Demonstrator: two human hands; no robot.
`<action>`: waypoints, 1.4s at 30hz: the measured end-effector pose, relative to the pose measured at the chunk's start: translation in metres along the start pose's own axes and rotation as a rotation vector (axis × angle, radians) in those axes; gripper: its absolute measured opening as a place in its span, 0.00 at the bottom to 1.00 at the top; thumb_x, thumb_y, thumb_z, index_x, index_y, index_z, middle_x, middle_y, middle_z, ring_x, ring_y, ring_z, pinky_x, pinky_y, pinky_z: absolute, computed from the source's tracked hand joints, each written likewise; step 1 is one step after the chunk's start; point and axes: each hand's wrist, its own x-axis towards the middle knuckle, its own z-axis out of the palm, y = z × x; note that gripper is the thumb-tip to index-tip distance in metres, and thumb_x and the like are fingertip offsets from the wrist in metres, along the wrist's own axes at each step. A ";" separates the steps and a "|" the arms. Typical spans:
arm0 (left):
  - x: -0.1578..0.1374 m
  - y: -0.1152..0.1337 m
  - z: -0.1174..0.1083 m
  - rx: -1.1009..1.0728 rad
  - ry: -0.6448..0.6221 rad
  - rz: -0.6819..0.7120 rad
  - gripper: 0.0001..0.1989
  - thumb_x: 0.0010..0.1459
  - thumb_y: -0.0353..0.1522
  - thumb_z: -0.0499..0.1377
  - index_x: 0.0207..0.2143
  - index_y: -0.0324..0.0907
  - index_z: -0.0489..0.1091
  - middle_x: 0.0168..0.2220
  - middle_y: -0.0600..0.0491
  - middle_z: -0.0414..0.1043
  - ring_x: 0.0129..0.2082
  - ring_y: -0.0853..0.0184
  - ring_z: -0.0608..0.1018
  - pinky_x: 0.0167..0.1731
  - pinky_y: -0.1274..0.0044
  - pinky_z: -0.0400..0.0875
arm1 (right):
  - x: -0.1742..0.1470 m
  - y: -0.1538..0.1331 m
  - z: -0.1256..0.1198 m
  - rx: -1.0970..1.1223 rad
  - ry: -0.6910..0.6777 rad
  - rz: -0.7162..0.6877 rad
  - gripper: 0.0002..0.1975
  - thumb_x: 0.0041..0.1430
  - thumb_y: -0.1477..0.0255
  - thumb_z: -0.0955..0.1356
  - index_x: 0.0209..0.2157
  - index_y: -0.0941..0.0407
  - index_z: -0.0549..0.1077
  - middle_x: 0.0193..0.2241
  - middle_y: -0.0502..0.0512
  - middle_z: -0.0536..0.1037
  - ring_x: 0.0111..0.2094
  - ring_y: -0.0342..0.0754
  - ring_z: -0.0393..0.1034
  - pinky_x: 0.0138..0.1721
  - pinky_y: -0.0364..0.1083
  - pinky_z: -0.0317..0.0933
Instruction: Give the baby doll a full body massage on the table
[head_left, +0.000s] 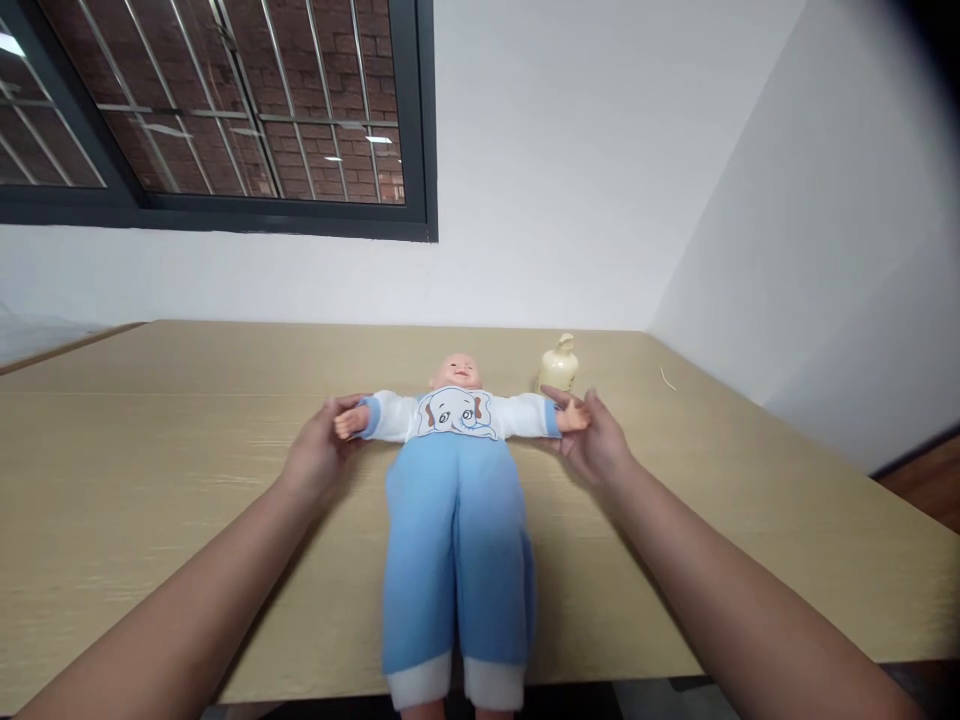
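Note:
A baby doll (456, 500) lies on its back on the table, head toward the wall and feet over the near edge. It wears a white top with a cartoon elephant and blue trousers with white cuffs. Both its arms are stretched out sideways. My left hand (319, 445) grips the doll's arm on the left by the wrist, fingers curled behind it. On the other side, my right hand (600, 445) holds the doll's other arm at the wrist, with fingers partly under the blue cuff. Some of my fingertips are hidden behind the doll's arms.
Behind my right hand stands a cream pump bottle (559, 368). The wooden table (187, 470) meets a white wall (540, 200) at the back. A thin pale strip (667, 379) lies at the right. A barred window (262, 110) is at upper left.

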 end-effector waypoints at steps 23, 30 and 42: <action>-0.015 0.015 0.000 0.500 -0.457 0.307 0.28 0.65 0.51 0.51 0.55 0.43 0.74 0.58 0.45 0.71 0.60 0.49 0.69 0.63 0.59 0.58 | -0.012 0.002 0.016 -0.669 -0.234 -0.291 0.25 0.62 0.53 0.67 0.56 0.51 0.73 0.60 0.57 0.71 0.62 0.59 0.63 0.64 0.62 0.53; -0.029 0.005 0.018 1.080 -0.539 0.635 0.26 0.67 0.43 0.52 0.65 0.48 0.61 0.64 0.46 0.59 0.65 0.54 0.62 0.64 0.63 0.58 | -0.026 0.011 0.037 -1.325 -0.400 -0.434 0.35 0.61 0.52 0.67 0.66 0.49 0.60 0.69 0.59 0.53 0.70 0.61 0.45 0.66 0.63 0.48; -0.020 -0.002 0.015 0.708 -0.294 0.574 0.22 0.65 0.43 0.53 0.52 0.41 0.74 0.53 0.44 0.73 0.56 0.54 0.73 0.59 0.65 0.65 | -0.011 0.018 0.027 -0.792 -0.262 -0.330 0.27 0.63 0.50 0.64 0.55 0.51 0.74 0.64 0.58 0.65 0.67 0.59 0.53 0.67 0.60 0.46</action>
